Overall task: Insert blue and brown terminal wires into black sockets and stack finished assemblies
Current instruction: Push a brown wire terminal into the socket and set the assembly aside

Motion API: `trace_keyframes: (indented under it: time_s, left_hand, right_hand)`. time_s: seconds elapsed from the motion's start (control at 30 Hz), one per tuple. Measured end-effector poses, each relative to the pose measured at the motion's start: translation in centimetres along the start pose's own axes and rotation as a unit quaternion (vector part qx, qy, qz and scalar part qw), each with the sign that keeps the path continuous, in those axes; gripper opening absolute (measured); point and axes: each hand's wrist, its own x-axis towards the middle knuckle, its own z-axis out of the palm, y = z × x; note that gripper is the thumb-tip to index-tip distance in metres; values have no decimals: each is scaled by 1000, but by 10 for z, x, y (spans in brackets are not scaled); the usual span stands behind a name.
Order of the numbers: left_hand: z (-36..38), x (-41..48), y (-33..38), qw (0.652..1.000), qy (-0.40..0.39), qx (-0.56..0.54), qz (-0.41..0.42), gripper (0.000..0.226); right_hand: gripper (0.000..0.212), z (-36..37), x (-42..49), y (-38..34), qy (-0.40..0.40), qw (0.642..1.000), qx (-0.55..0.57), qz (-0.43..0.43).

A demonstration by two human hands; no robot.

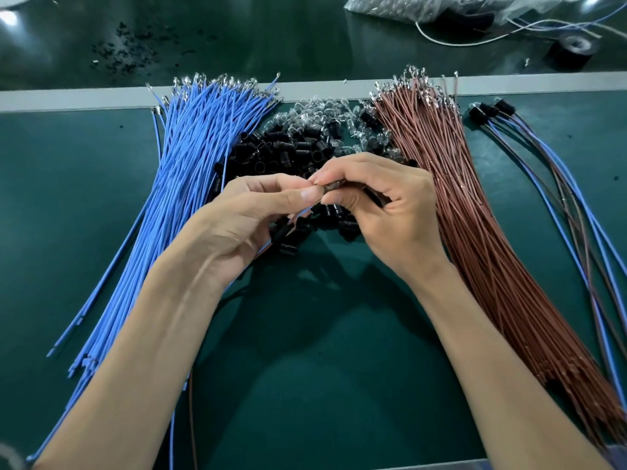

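1. Blue wires (176, 198) lie left, brown wires (475, 232) right, black sockets (288, 154) heaped between; every stock seems within easy reach.
2. Left hand (244, 218) pinches one blue wire (300, 213); right hand (383, 205) pinches a small part (330, 188), probably a socket, above the heap.
3. Finished assemblies (490, 112) lie far right, apart from the stock.

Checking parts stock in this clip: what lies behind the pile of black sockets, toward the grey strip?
A heap of clear bulbs lies behind the black sockets, up to the grey strip. The left hand and right hand cover the pile's near middle.
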Motion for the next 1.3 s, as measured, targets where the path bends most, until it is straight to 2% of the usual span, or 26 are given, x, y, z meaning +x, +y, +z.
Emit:
trace_keyframes:
  time_s: [0.23,0.7,1.0,1.3]
  left_hand:
    - [-2,0,0,1000,-12,20,5,6]
    - [3,1,-2,1000,-5,-10,3,10]
    - [3,1,-2,1000,12,20,5,8]
    - [-3,-1,-2,1000,-27,9,3,7]
  right_hand:
    - [8,0,1,0,-3,1000,-16,4]
    - [11,-6,3,1,-9,1000,11,17]
    - [13,-4,2,1,2,1000,12,24]
    - [22,-2,1,-6,-10,996,68,57]
